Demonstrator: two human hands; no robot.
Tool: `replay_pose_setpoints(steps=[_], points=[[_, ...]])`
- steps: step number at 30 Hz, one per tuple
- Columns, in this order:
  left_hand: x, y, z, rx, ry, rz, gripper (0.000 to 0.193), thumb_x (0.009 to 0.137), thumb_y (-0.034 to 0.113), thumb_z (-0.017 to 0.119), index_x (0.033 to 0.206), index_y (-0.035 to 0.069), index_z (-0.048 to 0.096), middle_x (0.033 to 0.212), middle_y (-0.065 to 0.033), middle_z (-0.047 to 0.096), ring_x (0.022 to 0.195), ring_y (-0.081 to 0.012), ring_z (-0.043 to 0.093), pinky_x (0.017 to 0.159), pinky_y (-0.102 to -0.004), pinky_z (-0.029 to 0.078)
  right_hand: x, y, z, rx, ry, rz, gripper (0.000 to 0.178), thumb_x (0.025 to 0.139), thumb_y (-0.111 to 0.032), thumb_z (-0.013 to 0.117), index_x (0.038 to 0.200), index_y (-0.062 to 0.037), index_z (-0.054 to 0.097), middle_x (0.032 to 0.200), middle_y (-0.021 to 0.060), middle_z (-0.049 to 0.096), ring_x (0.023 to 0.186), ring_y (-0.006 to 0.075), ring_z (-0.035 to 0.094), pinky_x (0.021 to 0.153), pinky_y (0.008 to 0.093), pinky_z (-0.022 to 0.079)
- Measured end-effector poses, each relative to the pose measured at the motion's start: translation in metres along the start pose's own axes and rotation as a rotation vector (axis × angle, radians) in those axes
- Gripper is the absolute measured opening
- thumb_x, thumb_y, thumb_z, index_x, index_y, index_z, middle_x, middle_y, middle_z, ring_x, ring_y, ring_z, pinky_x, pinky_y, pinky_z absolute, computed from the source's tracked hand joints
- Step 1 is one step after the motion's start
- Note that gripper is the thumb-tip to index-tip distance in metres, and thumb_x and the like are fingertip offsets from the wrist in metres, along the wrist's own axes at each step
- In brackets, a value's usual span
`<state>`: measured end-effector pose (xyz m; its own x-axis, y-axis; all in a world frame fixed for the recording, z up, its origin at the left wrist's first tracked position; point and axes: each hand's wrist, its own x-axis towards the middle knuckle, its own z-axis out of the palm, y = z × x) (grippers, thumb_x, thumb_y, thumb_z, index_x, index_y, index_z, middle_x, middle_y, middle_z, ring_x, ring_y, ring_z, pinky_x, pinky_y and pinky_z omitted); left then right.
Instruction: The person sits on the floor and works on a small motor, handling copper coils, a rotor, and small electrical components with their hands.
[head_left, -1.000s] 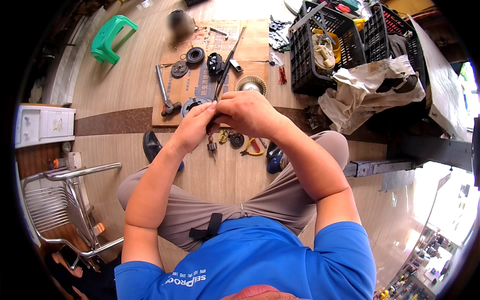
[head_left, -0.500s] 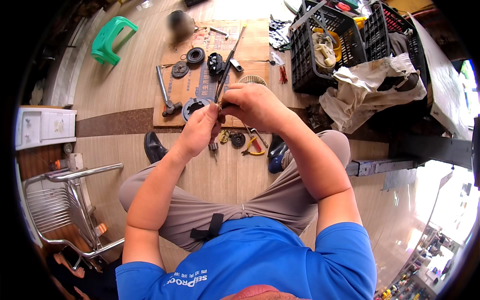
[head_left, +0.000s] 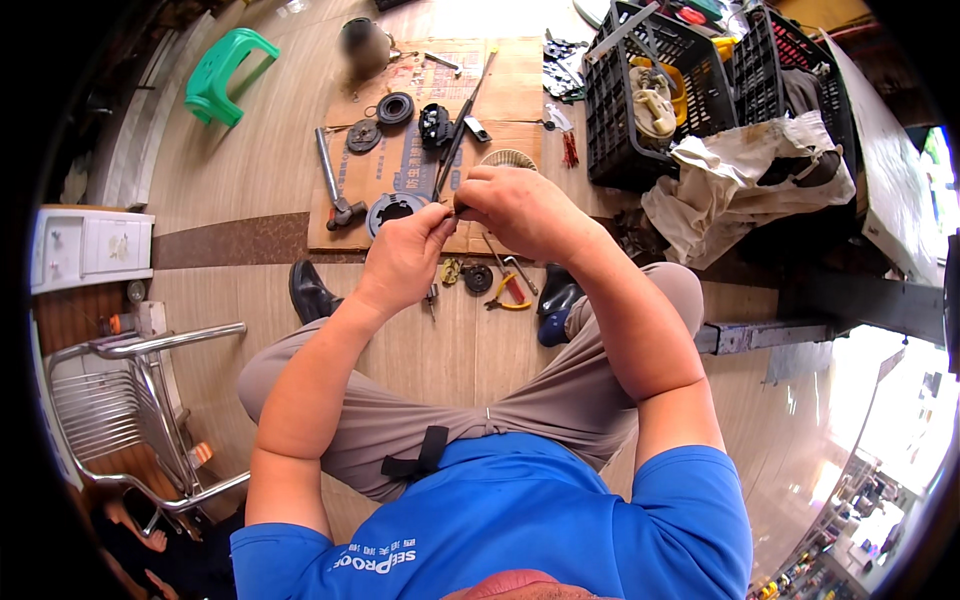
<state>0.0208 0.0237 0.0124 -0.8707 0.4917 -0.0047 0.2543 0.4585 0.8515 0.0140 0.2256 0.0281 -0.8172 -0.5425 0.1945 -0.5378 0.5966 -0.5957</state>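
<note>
Over the near edge of a cardboard sheet (head_left: 505, 75), my left hand (head_left: 405, 258) and my right hand (head_left: 525, 210) meet with fingertips pinched together. Whatever small thing lies between them is mostly covered by the fingers. Just beyond my left hand is a grey ring-shaped part (head_left: 378, 213), and left of it rests a hammer (head_left: 329, 170). A long thin black rod (head_left: 462, 125) lies past my fingertips, beside a black housing part (head_left: 434, 126). Under my right hand, a pale ribbed ring (head_left: 508, 158) shows partly.
Yellow-handled pliers (head_left: 508, 295), a black disc (head_left: 478, 279) and a small spindle-like part (head_left: 433, 300) lie between my feet. Black crates (head_left: 640, 130) with a draped cloth (head_left: 745, 170) stand right. A green stool (head_left: 228, 75) and a metal chair (head_left: 130, 400) are left.
My left hand has turned slightly and drawn its fingers closer to a pinch. Both hands have shifted a little to the right, and the view has moved slightly too.
</note>
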Motion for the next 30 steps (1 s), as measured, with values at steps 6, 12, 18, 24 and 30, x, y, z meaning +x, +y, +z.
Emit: replay_pose_setpoints(steps=[6, 12, 18, 24, 30], points=[[-0.002, -0.016, 0.002, 0.213, 0.061, 0.186, 0.013, 0.093, 0.012, 0.056, 0.094, -0.001, 0.061, 0.085, -0.0217, 0.061, 0.08, -0.0408, 0.059, 0.067, -0.0438, 0.046, 0.0, 0.0, 0.016, -0.109, -0.063, -0.03, 0.008, 0.077, -0.002, 0.06, 0.084, -0.0039, 0.058, 0.087, 0.0115, 0.059, 0.088, 0.0312, 0.062, 0.075, 0.04, 0.05], [-0.007, -0.013, 0.004, 0.199, 0.063, 0.073, 0.01, 0.093, 0.01, 0.056, 0.096, 0.001, 0.059, 0.085, -0.0214, 0.062, 0.081, -0.0412, 0.059, 0.069, -0.0455, 0.047, 0.002, -0.002, 0.016, -0.103, -0.024, -0.003, 0.007, 0.077, -0.004, 0.062, 0.084, -0.0053, 0.059, 0.087, 0.0108, 0.06, 0.087, 0.0304, 0.063, 0.074, 0.0392, 0.05], [-0.008, -0.015, 0.004, 0.253, 0.137, 0.148, 0.01, 0.094, 0.014, 0.057, 0.098, 0.004, 0.056, 0.08, -0.0203, 0.062, 0.074, -0.0418, 0.06, 0.062, -0.0466, 0.047, 0.004, -0.002, 0.013, -0.1, 0.02, 0.038, 0.01, 0.087, -0.015, 0.061, 0.084, -0.0053, 0.06, 0.085, 0.0101, 0.06, 0.084, 0.0311, 0.063, 0.071, 0.0414, 0.05], [-0.004, -0.012, 0.003, 0.212, 0.232, 0.103, 0.011, 0.095, 0.014, 0.055, 0.094, 0.003, 0.057, 0.077, -0.0212, 0.061, 0.072, -0.0409, 0.06, 0.059, -0.0451, 0.046, 0.006, -0.006, 0.02, -0.026, 0.145, 0.046, 0.014, 0.088, -0.018, 0.062, 0.084, -0.0046, 0.06, 0.083, 0.011, 0.061, 0.082, 0.0321, 0.063, 0.072, 0.0422, 0.05], [0.006, -0.021, -0.001, 0.04, 0.444, 0.004, 0.019, 0.099, 0.016, 0.052, 0.089, 0.0, 0.057, 0.068, -0.0165, 0.059, 0.059, -0.0308, 0.059, 0.055, -0.039, 0.043, 0.009, -0.024, 0.04, 0.389, 0.264, 0.2, 0.016, 0.09, -0.01, 0.06, 0.099, 0.0012, 0.066, 0.09, 0.0135, 0.068, 0.082, 0.0287, 0.066, 0.074, 0.0362, 0.052]])
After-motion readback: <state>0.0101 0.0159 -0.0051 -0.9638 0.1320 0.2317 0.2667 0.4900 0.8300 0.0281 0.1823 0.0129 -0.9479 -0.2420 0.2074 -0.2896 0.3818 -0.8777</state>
